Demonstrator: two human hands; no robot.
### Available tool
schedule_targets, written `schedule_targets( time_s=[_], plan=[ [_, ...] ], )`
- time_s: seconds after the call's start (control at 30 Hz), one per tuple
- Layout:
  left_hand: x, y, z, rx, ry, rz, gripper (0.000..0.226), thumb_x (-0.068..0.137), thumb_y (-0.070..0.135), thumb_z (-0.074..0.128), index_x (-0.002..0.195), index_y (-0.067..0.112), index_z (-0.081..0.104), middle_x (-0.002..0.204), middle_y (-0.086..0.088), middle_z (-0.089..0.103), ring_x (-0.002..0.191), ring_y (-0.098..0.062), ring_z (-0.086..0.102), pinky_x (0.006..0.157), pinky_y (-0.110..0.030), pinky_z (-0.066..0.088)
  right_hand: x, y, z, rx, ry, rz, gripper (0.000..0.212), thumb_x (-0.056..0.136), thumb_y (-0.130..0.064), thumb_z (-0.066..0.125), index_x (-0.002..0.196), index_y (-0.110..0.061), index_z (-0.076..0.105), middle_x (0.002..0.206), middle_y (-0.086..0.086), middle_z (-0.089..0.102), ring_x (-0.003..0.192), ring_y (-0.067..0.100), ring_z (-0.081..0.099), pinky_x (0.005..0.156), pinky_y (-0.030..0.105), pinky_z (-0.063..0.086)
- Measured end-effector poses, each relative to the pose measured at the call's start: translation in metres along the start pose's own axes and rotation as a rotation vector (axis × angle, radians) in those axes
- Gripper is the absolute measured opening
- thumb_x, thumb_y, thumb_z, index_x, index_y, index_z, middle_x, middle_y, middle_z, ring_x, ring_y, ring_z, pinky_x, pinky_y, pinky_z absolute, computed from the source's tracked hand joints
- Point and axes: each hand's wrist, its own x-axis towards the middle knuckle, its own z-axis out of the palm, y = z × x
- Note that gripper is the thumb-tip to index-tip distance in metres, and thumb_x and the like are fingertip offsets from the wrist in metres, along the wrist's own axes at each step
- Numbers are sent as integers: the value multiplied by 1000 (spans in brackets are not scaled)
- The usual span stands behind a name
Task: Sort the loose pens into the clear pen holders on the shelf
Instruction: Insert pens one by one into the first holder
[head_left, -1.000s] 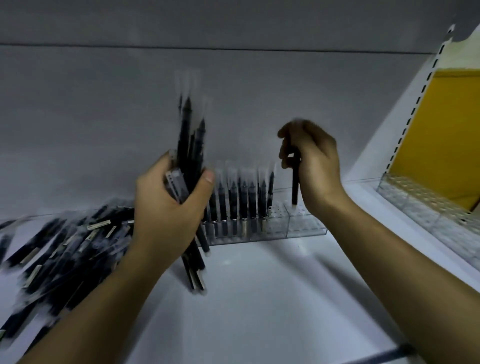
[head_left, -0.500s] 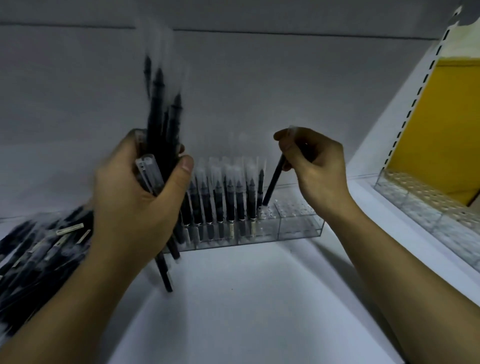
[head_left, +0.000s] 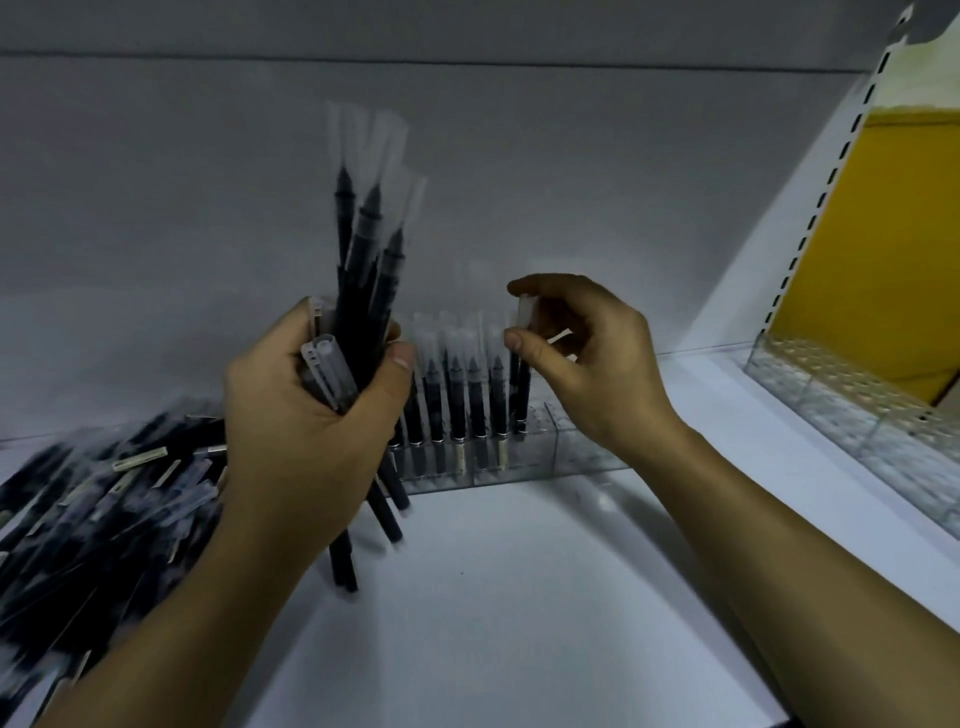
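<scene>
My right hand (head_left: 587, 358) pinches pen (head_left: 522, 397) top at clear pen holder (head_left: 571, 452); crooked push may topple neighbour pens (head_left: 456, 400). My left hand (head_left: 306, 431) grips pen bundle (head_left: 363, 270); may slip.

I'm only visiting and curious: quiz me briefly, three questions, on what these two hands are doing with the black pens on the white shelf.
1. True or false: the left hand grips a bundle of black pens in clear sleeves.
2. Where does the pile of loose black pens lie?
A) left of the clear plastic pen holder
B) right of it
C) inside it
3. Fill in: the right hand pinches the top of one black pen standing at the ______ end of the holder's row.

Key: 1 true; 2 A; 3 right.
</scene>
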Motion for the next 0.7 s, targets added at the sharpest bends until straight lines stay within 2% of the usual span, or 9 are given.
schedule_targets(
  time_s=[0.13,0.23,0.3,0.4,0.5,0.6,0.7],
  plan=[
    [-2,0,-1,-26,-2,-50,30,86,35,61,81,6,59,57,-15,56,48,-26,54,47,-34,48,-1,1,2,22,-3,4,35,90,-19,78,122,-25,68,94,-7,64,84,10,64,73,19,54],
    [-7,-9,-1,-91,24,-162,11,89,21,64,83,13,61,56,-10,58,46,-21,56,45,-25,47,-2,0,1,30,-8,-2,34,89,-18,78,121,-25,69,94,-6,65,84,11,64,73,22,56],
    [-14,-17,2,-148,15,-236,8,92,12,64,84,11,62,56,-9,59,46,-21,56,47,-27,47,-4,0,4,3,-33,-19,34,89,-16,78,121,-23,69,94,-6,64,83,12,64,73,25,58],
    [-21,-22,4,-125,-5,-251,12,93,10,63,81,7,61,56,-10,59,48,-25,57,47,-35,49,-6,2,7,-48,-51,-43,35,90,-16,78,123,-23,69,92,-9,63,83,12,64,73,27,58],
    [-16,-19,1,-224,3,-307,10,94,7,60,85,9,62,56,-8,59,47,-23,56,47,-29,50,-10,3,5,-74,-48,-30,34,91,-22,76,124,-25,67,89,-11,62,85,10,62,70,23,55],
    [-1,-15,-7,-191,-20,-292,6,95,14,61,90,17,63,58,-2,60,47,-19,57,47,-26,49,-13,-6,4,-92,70,-19,33,93,-23,72,125,-23,66,95,-7,63,88,10,62,69,23,54],
    [10,-8,-16,2,-202,-234,3,92,25,65,90,28,64,58,2,62,46,-9,55,43,-17,44,-16,-29,4,49,206,-61,25,93,-16,70,117,-19,65,92,-3,64,83,14,62,66,26,51]
  ],
)
